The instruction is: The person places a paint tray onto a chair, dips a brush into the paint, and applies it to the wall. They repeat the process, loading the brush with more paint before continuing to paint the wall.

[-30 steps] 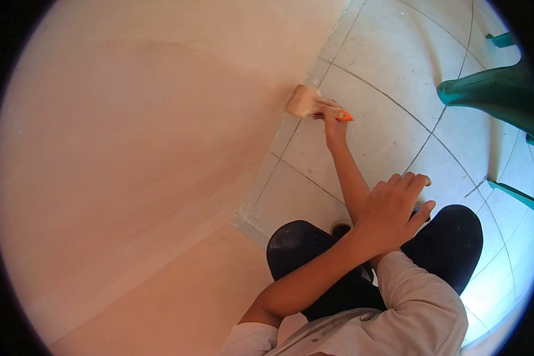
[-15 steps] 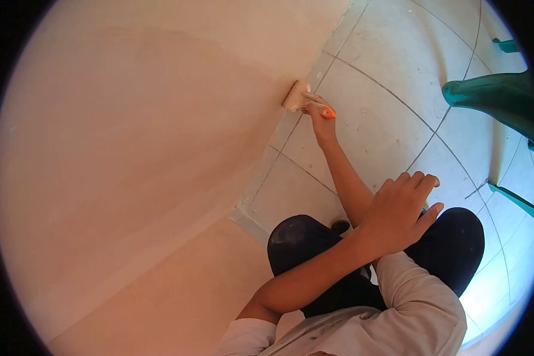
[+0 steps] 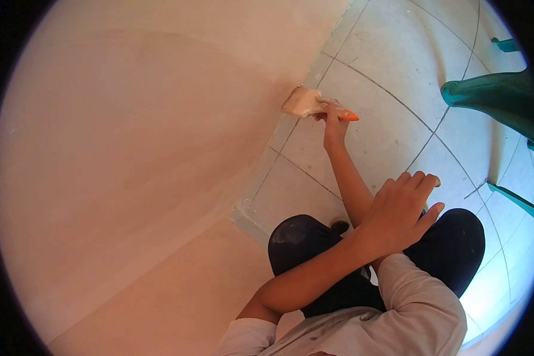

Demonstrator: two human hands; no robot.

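Observation:
A wide paintbrush (image 3: 302, 102) with pale, paint-coated bristles and an orange-tipped handle is in my right hand (image 3: 334, 118). My right fingers are closed around the handle. The bristle end rests at the bottom of the pinkish wall (image 3: 142, 136), where it meets the floor strip. My left arm crosses over my right forearm, and my left hand (image 3: 404, 202) hangs above my knee. Its fingers are loosely bent and apart, with nothing in them.
Pale floor tiles (image 3: 374, 124) with dark joints run along the wall. Green plastic chair legs (image 3: 486, 95) stand to the right. My dark-trousered knees (image 3: 296, 240) are bent close to the wall corner (image 3: 238, 210).
My right hand and the brush have shifted slightly right and down. The brush has turned, so its broad side and more of its handle show. My left hand stays nearly still.

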